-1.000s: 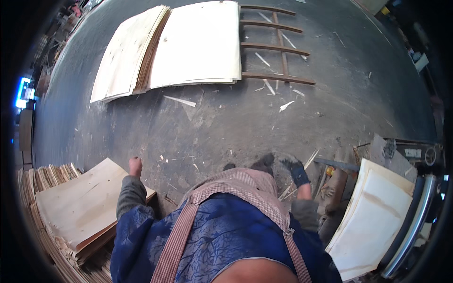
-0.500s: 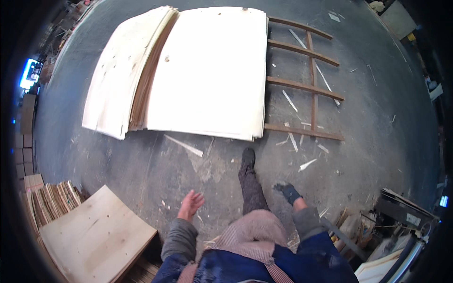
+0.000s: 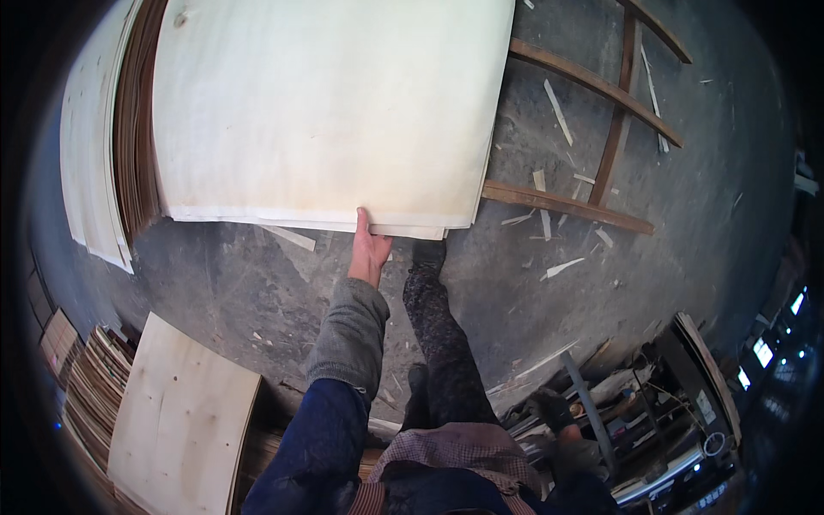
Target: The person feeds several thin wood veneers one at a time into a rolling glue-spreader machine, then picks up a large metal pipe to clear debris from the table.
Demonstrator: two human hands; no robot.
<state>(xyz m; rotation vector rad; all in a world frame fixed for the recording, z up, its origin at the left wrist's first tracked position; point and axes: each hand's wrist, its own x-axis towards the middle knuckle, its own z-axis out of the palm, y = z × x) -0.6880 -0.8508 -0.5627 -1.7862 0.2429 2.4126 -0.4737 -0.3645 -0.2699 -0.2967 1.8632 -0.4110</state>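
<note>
My bare left hand [image 3: 369, 256] is at the near edge of a large stack of pale wood veneer sheets [image 3: 330, 120]. Its thumb lies on top of the edge, and the fingers are tucked underneath, mostly hidden. The sheet corners just right of the hand are slightly uneven. My right hand [image 3: 554, 414], in a dark glove, hangs low beside my right hip, near a metal bar and a heap of scraps. Shadow blurs its fingers, and I see nothing held in it.
A second veneer stack [image 3: 93, 129] stands at the far left. A brown wooden frame [image 3: 592, 81] lies on the floor to the right, among wood slivers [image 3: 562, 269]. Plywood-like sheets [image 3: 184, 412] are piled near left. A metal bar [image 3: 588, 412] and scraps crowd the near right.
My left hand has reached forward and taken hold of the stack's near edge. My right hand has dropped back toward my hip. I am closer to the stack.
</note>
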